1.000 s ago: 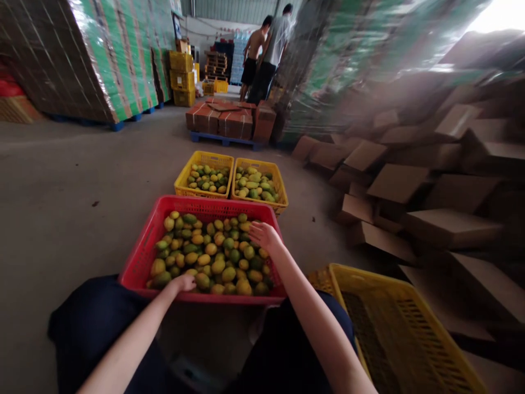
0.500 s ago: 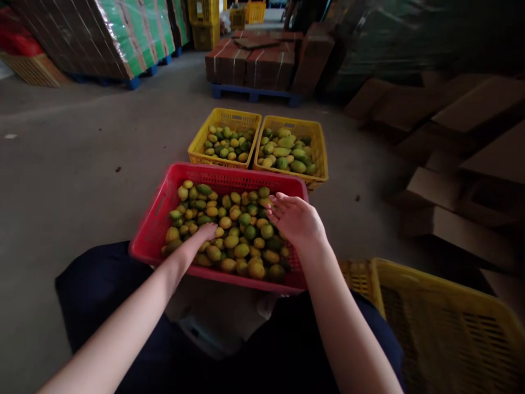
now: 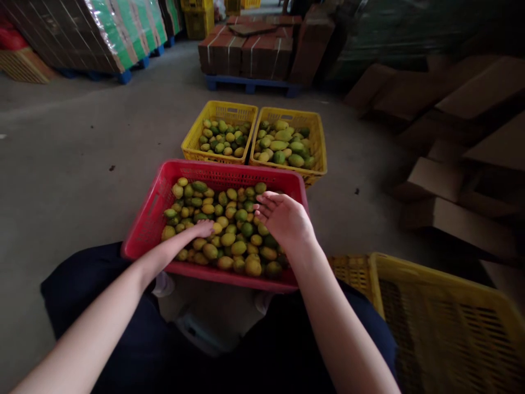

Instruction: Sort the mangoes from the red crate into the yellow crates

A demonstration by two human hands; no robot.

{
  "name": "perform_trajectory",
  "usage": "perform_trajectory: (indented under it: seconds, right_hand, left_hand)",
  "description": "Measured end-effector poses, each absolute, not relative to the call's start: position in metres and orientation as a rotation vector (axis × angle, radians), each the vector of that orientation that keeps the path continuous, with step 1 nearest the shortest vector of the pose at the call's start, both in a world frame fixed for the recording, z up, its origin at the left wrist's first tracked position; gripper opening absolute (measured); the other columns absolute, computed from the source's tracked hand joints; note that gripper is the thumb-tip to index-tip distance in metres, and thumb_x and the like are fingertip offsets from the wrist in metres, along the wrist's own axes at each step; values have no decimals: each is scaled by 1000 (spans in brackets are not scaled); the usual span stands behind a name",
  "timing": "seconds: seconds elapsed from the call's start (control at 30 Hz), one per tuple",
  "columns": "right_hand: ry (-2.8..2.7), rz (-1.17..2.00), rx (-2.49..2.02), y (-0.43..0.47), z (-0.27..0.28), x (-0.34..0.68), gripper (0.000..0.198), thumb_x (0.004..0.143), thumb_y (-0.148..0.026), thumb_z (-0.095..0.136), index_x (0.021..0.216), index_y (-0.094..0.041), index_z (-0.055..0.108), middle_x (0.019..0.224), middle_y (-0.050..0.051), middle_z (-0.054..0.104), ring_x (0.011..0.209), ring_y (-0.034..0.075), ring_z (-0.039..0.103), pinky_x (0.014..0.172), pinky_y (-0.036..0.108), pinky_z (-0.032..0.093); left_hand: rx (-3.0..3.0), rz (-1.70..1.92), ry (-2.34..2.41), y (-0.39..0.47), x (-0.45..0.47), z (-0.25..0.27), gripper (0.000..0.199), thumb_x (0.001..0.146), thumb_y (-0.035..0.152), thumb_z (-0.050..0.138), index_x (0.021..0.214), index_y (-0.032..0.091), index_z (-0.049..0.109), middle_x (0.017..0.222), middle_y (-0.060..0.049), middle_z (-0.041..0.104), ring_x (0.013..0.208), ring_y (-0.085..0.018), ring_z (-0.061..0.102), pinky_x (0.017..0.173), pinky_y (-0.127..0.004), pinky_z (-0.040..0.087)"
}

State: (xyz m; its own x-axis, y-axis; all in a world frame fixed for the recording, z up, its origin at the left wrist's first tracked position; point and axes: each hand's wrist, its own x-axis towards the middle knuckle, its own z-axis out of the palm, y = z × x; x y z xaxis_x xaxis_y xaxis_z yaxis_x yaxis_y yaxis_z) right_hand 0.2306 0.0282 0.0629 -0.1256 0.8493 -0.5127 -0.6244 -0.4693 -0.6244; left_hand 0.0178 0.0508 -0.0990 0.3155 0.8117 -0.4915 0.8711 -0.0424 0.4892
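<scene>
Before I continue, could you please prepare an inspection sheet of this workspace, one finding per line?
Surface: grey floor, small dark specks.
Work items: yellow-green oval fruit in a red plastic basket.
Clutter: loose brown cardboard boxes heaped at right.
Hands: left hand at the fruit, grip unclear; right hand open above fruit.
Cables: nothing seen.
Surroundings: two yellow plastic crates with fruit beyond the basket; strapped brown cartons on a blue pallet.
</scene>
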Motion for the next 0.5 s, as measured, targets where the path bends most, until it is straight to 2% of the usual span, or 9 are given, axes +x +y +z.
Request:
perform_trajectory:
  seconds: [0.13,0.23,0.33,0.4,0.5]
  right_hand:
    - [-244,1773,-1227,27,51,218,11,69,-18,49,68,-20,60,71,2,66,65,14,60,64,26,48]
    - [-151,1683,-1377,25,46,213,10,75,-27,51,73,-22,59,68,-1,61,57,13,55,60,28,49]
    - [-143,1817,-1255,22,44,211,24,78,-44,51,83,-23,60,72,1,62,60,16,58,60,35,53]
    - [-120,1883,-1126,21,42,210,23,78,-43,53,83,-22,60,73,2,64,63,17,61,58,33,54]
    - [13,1848,-1116,21,36,210,9,79,-27,55,79,-18,60,67,1,64,55,11,58,46,20,50]
  left_hand:
    - [1772,145,1160,77,14,-51,33,78,30,63,104,9,64,91,-7,69,93,-23,61,85,-27,41]
    - [1804,355,976,87,21,5,42,75,33,67,114,18,62,108,-4,67,100,-20,59,88,-25,41]
    - [1706,572,808,86,37,41,49,74,33,70,119,19,60,110,-7,64,89,-16,61,80,-26,45]
    - [1538,661,731,84,49,40,44,74,33,70,114,16,63,99,-7,65,75,-12,60,73,-24,46]
    - [1202,909,702,86,64,2,33,79,37,63,103,14,66,88,-5,64,69,-8,57,72,-22,46]
